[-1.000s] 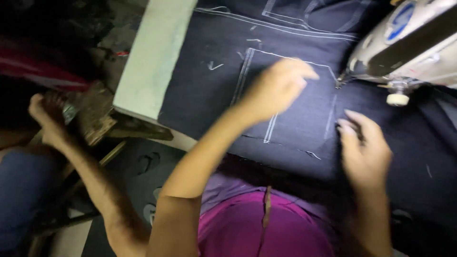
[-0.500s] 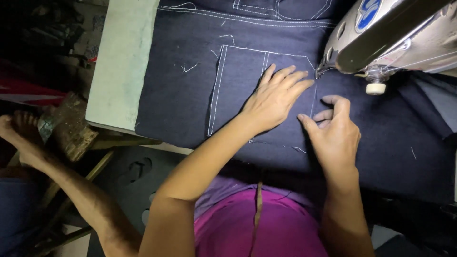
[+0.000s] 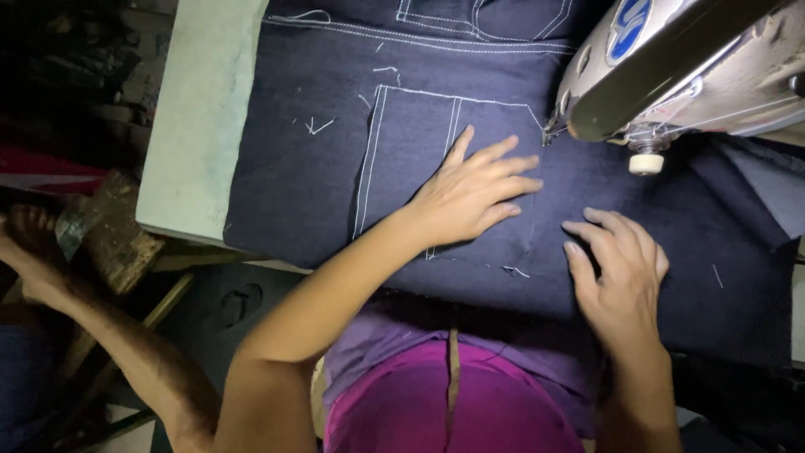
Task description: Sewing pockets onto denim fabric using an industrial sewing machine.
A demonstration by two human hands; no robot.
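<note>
The dark denim [image 3: 319, 184] is pressed flat on the surface [image 3: 197, 126] under open fingers; since the earlier frame the right hand [image 3: 616, 273] has been drawn away from the left hand [image 3: 470, 197]

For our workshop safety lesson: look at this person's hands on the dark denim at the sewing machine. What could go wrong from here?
1. The left hand lies flat on the stitched pocket patch, fingertips close to the needle area of the sewing machine; a finger might slip under it.
2. The right hand presses the denim separately; uneven pressure could pucker the fabric and skew the seam.
3. Loose thread ends lie on the cloth and might get sewn in.
</note>
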